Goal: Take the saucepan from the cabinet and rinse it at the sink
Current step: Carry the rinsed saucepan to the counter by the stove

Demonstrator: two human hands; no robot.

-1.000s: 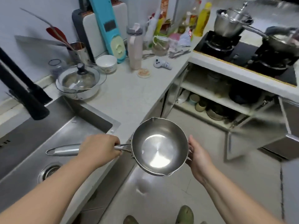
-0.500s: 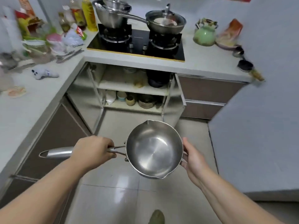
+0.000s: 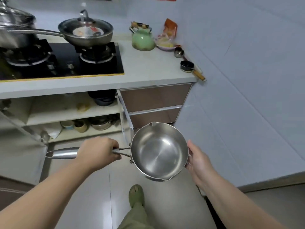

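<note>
A shiny steel saucepan (image 3: 158, 152) with two pouring spouts hangs level and empty over the floor, in front of the open cabinet (image 3: 69, 113). My left hand (image 3: 97, 152) is closed around its long metal handle. My right hand (image 3: 197, 160) rests with flat fingers against the pan's right side, steadying it. The sink is out of view.
The open cabinet's shelves hold bowls and pots (image 3: 99, 123). Its door (image 3: 23, 156) swings out at the left. Above it is a gas hob (image 3: 62, 60) with a lidded frying pan (image 3: 85, 33) and a pot. A green kettle (image 3: 142, 38) stands on the counter. A tiled wall rises at the right.
The view has swung right, from the sink and counter to the hob and open cabinet. Both hands keep the same hold on the saucepan.
</note>
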